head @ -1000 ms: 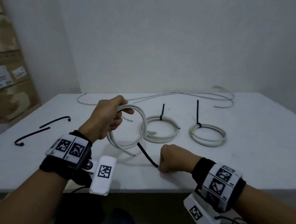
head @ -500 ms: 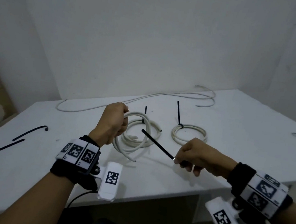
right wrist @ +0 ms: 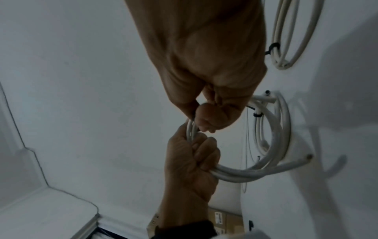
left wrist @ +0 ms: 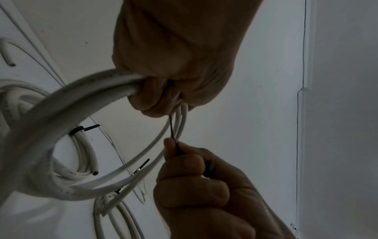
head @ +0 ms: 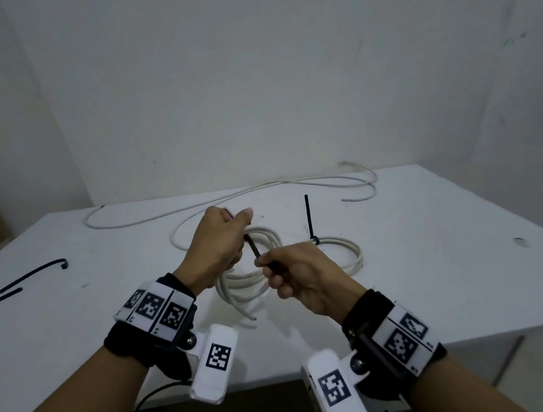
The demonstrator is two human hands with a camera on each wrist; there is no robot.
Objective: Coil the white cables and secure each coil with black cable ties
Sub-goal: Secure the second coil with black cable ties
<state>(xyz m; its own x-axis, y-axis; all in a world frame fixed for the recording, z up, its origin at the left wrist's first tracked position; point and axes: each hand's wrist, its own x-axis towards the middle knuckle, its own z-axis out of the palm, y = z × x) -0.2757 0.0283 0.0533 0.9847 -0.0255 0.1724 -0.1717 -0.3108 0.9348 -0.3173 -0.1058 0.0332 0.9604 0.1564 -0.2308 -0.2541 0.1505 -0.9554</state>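
My left hand [head: 236, 236] grips an untied coil of white cable [head: 241, 288] and holds it above the white table [head: 444, 273]. My right hand [head: 263, 267] pinches a black cable tie [head: 252, 246], whose tip reaches my left fist. In the left wrist view, the tie [left wrist: 172, 129] runs from my right fingertips [left wrist: 169, 143] up along the coil [left wrist: 71, 103] into my left hand [left wrist: 163, 100]. In the right wrist view, the two hands meet at the coil [right wrist: 255, 171]. The tie's far end is hidden in my fist.
A tied coil [head: 347, 250] with an upright black tie [head: 309, 217] lies at the right. Another coil [left wrist: 81, 153] lies behind the held one. A long loose white cable [head: 230, 197] runs along the back. Two spare black ties [head: 33, 274] lie at the left.
My right hand lifted the black tie off the table and carried it left to the coil. My left hand raised the coil a little.
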